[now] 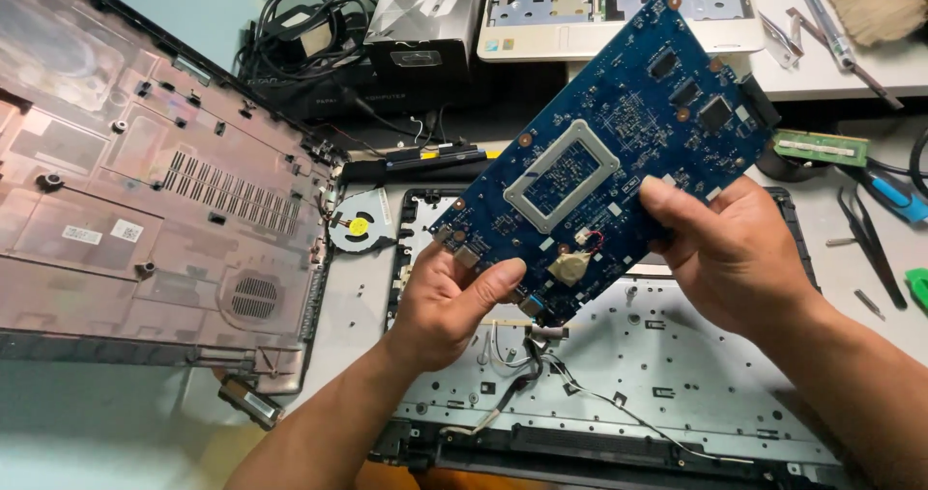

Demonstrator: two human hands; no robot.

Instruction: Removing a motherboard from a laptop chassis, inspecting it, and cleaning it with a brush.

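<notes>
I hold a blue laptop motherboard (619,132) tilted in the air over an opened laptop chassis (677,355). My left hand (449,297) grips the board's lower left edge, thumb on top. My right hand (730,248) grips its lower right edge, thumb pressed on the board's face. A silver socket frame sits in the board's middle, and a round coin battery (568,266) with red and black wires lies near its lower edge. Loose black and white wires (541,355) trail across the chassis's grey metal plate below the board.
A dark reddish laptop bottom cover (145,190) lies at the left. A small fan (358,227) sits beside it. Black cables and a box (425,16) are at the back, with a white laptop shell (619,12). A green memory stick (822,147), tweezers (870,239) and tools lie at the right.
</notes>
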